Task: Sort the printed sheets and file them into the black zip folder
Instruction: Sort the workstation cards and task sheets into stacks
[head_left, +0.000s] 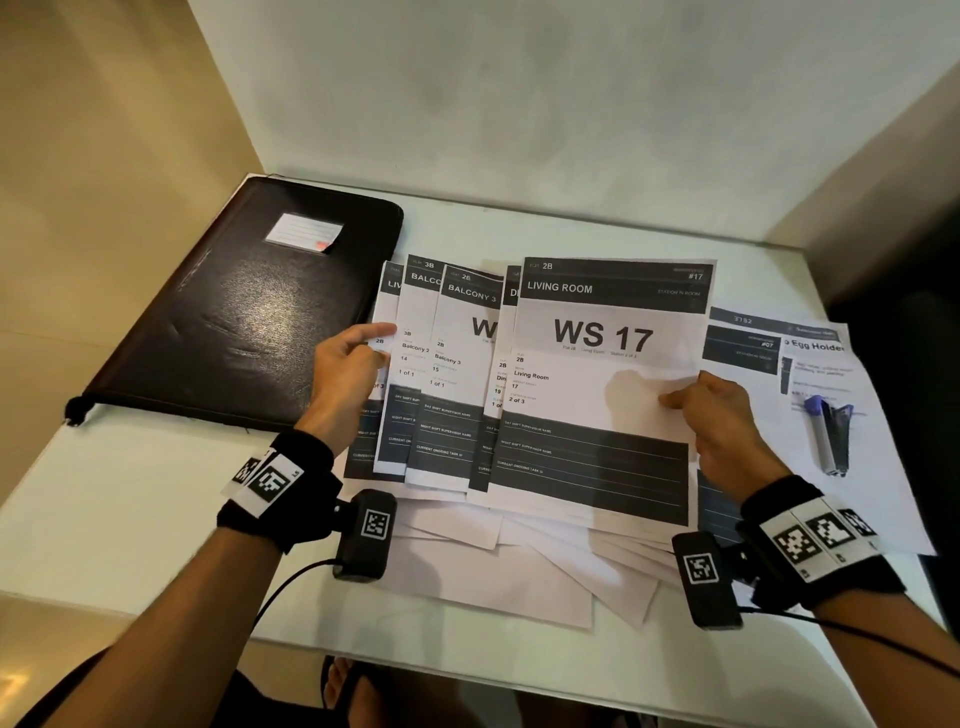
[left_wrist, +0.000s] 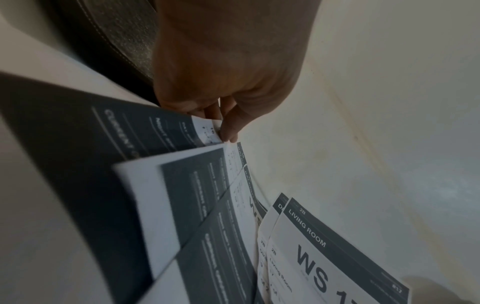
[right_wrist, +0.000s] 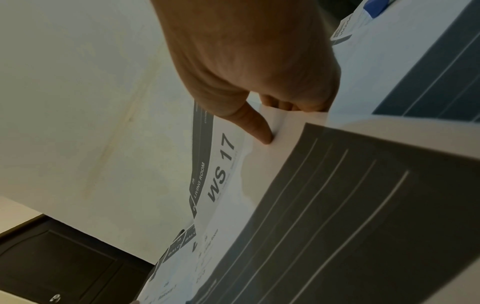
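The printed sheets (head_left: 519, 384) sit fanned at the frame's centre, headers staggered so each room title reads, likely for sorting. Frontmost is the WS 17 sheet (head_left: 602, 374), its right edge pinched by the right hand (head_left: 727, 421), thumb on top and fingers curled beneath. The left hand (head_left: 348, 374) clamps the fan's left edge, thumb over the paper. The black zip folder (head_left: 244, 306) lies closed at upper left on the white table (head_left: 130, 519), awaiting filing. A stapler (head_left: 831, 431) rests on loose papers at right.

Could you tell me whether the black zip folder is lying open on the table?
No, the black zip folder lies closed and flat on the table, its label pocket facing up.
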